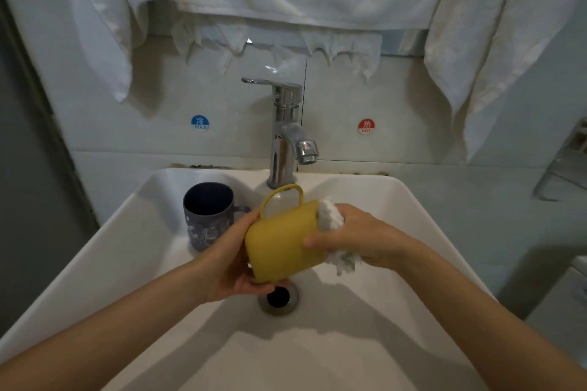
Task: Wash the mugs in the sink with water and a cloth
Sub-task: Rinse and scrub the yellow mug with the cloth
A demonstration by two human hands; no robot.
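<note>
1. While the left hand (233,260) cups the base of the yellow mug (282,241), holding it on its side over the drain (279,297) with the handle up and the mouth to the right, the right hand (359,235) grips a white cloth (330,216) bunched against the mug's mouth, its thumb laid along the near outer wall.
2. From the head view, I judge the step in hand to be wiping the rim or inside of the yellow mug; both hands are closed on their things, neither free.
3. A dark blue mug (208,216) stands upright in the far left of the sink (413,232), just beside the left hand and apart from the yellow one; it looks like the one left to wash.
4. The next move probably calls for turning the cloth inside the mug while the left hand braces it, then rinsing under the tap (286,133), which means freeing a hand to work the lever.
5. No stream shows at the spout, so I cannot tell whether water is running.
6. Hidden: the right fingers behind the cloth, the mug's interior, and how deep the cloth reaches.
7. Whether the cloth is wet or soapy is hard to make out, and both forearms are cut off at the near edge.
</note>
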